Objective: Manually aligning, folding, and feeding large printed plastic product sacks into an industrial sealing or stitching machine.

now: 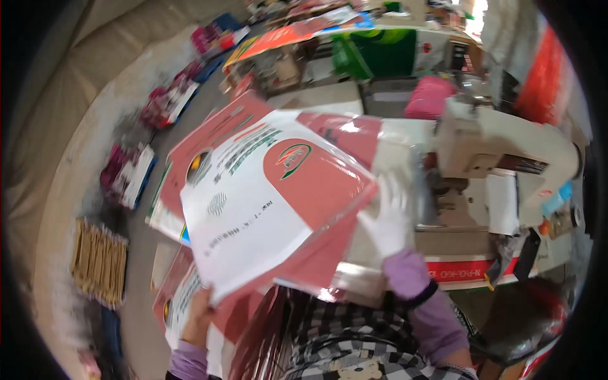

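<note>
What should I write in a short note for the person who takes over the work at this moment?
Left hand: bare, grips the lower edge of the top red and white bag, lifted and tilted.
Right hand: in a white glove, flat on the right side of the bags, near the sewing machine.
More bags of this kind lie under the top one; a further pile is low on the left.
Done: top bag raised off the pile.
Left: it is not yet under the machine's needle; whether any seam is sewn cannot be seen.

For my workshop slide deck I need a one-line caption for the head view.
Left hand and gloved right hand lift a red-and-white printed bag beside a sewing machine.
</note>
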Tool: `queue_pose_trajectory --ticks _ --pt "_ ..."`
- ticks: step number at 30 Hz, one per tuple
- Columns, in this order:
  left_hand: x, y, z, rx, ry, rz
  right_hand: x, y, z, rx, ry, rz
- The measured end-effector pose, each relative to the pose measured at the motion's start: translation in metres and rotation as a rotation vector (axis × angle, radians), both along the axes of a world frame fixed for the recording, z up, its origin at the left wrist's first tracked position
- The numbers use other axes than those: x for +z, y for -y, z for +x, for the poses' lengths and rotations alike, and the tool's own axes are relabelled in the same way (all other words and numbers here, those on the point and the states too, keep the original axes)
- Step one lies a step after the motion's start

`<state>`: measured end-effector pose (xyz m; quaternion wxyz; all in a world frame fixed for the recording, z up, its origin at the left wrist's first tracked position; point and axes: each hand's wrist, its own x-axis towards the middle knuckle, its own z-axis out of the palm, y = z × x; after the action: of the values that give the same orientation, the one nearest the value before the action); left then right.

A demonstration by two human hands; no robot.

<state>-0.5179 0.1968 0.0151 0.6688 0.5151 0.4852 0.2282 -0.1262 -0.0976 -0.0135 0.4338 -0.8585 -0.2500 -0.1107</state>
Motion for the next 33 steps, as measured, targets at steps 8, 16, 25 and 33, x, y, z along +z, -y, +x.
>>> queue_pose_trajectory --ticks 8,16,25,33 --pt "0.04 0.115 -0.38 0.599 -0.338 0.606 -0.01 -0.146 -0.179 0.832 -0.041 -0.03" --pt "-0.068 0.242 -0.297 0.731 -0.145 -0.063 -0.206 -0.125 -0.231 0.581 0.033 0.044" --pt "-0.015 0.109 0.018 -0.642 -0.696 1.134 -0.1 -0.035 -0.196 1.106 -0.701 -0.479" --pt "-0.101 0.157 0.303 -1.075 -0.238 0.395 -0.035 0.071 -0.115 0.673 -0.586 0.038"
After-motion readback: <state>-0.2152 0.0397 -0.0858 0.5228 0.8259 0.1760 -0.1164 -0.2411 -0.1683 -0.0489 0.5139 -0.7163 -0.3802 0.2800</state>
